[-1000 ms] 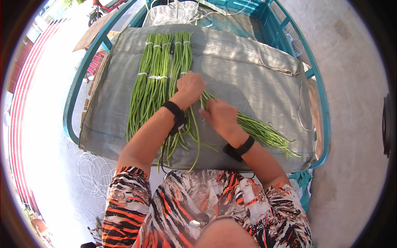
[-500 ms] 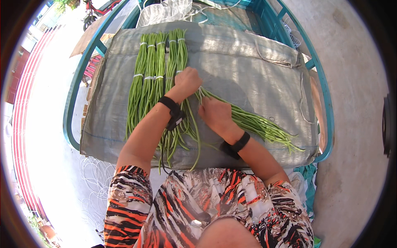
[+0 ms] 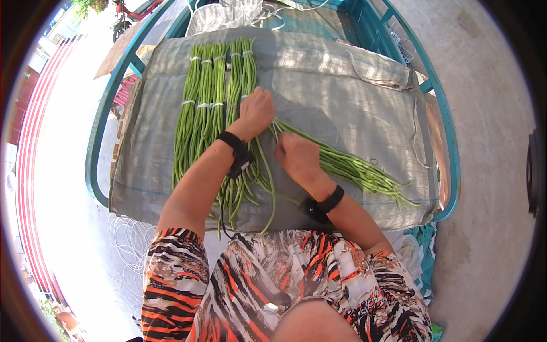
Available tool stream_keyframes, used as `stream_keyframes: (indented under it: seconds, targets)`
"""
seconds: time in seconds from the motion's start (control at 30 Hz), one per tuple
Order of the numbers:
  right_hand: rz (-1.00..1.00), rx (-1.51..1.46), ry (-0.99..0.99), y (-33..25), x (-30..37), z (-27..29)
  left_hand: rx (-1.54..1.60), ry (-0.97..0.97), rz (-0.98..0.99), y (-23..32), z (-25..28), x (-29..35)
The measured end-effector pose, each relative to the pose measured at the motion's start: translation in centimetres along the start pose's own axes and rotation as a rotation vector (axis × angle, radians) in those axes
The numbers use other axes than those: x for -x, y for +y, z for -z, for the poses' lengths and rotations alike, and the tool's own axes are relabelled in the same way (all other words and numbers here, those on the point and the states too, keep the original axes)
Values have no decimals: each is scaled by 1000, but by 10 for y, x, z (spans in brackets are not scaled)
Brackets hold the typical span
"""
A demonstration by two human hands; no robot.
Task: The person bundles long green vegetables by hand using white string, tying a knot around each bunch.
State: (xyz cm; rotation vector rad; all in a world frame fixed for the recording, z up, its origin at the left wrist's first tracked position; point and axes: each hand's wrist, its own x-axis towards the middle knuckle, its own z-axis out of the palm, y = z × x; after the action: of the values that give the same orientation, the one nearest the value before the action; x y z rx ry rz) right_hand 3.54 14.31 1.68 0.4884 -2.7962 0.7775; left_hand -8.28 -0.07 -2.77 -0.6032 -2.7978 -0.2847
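Several tied bundles of long green beans point(image 3: 199, 122) lie side by side, held by white bands near the top and middle. Another bunch of long beans point(image 3: 356, 165) slants off to the right, its narrow end reaching my left hand. Over that end and against the rightmost tied bundle, my left hand point(image 3: 257, 109) is closed, its fingertips hidden. My right hand point(image 3: 298, 157) is closed just below and right of it, beside the slanting bunch. A pale tie strip point(image 3: 276, 132) shows between the two hands. Loose beans point(image 3: 268, 182) hang down beneath them.
A grey woven sheet point(image 3: 353, 108) covers the surface under the beans. Teal metal rails point(image 3: 447, 142) run round the cart's sides. Clear plastic bags point(image 3: 222, 16) lie at the far end. Loops of white wire point(image 3: 131, 242) are on the ground at the left.
Both hands stay closed in nearly the same place; my left hand has shifted slightly up and left. The beans look the same.
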Motion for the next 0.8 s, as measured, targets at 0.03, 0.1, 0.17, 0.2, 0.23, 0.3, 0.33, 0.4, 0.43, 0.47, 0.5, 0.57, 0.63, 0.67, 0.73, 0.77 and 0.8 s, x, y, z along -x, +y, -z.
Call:
stream_keyframes:
  seconds: [0.03, 0.1, 0.17, 0.2, 0.23, 0.3, 0.33, 0.4, 0.43, 0.47, 0.5, 0.57, 0.63, 0.67, 0.73, 0.77, 0.8]
  targets:
    - [7, 36, 1, 4, 2, -4, 3, 1, -6, 3, 2, -1]
    - [14, 77, 8, 8, 4, -11, 117, -66, 98, 10, 8, -4]
    - [8, 155, 0, 11, 6, -16, 143, -57, 122, 19, 18, -8]
    - [12, 156, 4, 6, 5, -15, 165, -53, 160, 18, 21, -7]
    - [-23, 172, -38, 2, 4, -13, 163, -47, 158, 17, 22, -6]
    - [-63, 195, -76, -3, 6, -4, 241, -102, 233, 20, 30, -5]
    - [-68, 132, -71, -5, 8, 5, 245, -99, 227, 23, 36, -4]
    - [-76, 77, -60, -1, 15, 23, 370, -58, 308, 29, 52, 0]
    - [-71, 94, -4, 0, 17, 30, 368, -51, 319, 23, 51, 6]
    - [-64, 109, 50, 2, 19, 36, 423, 2, 318, 15, 51, 13]
    - [-57, 111, 49, 7, 22, 42, 481, 53, 310, 11, 52, 16]
    - [8, 205, 86, 31, 30, 52, 782, -80, 427, 29, 77, 24]
    - [-18, 211, 42, 46, 40, 60, 1074, -213, 545, 48, 96, 42]
    - [-34, 208, -4, 49, 43, 62, 1269, -195, 629, 54, 99, 53]
    - [-33, 244, -26, 51, 49, 64, 1463, -171, 718, 66, 101, 75]
    - [-36, 277, -46, 53, 51, 65, 1701, -218, 769, 71, 99, 84]
    - [-40, 277, -50, 55, 54, 67, 1939, -267, 815, 77, 97, 91]
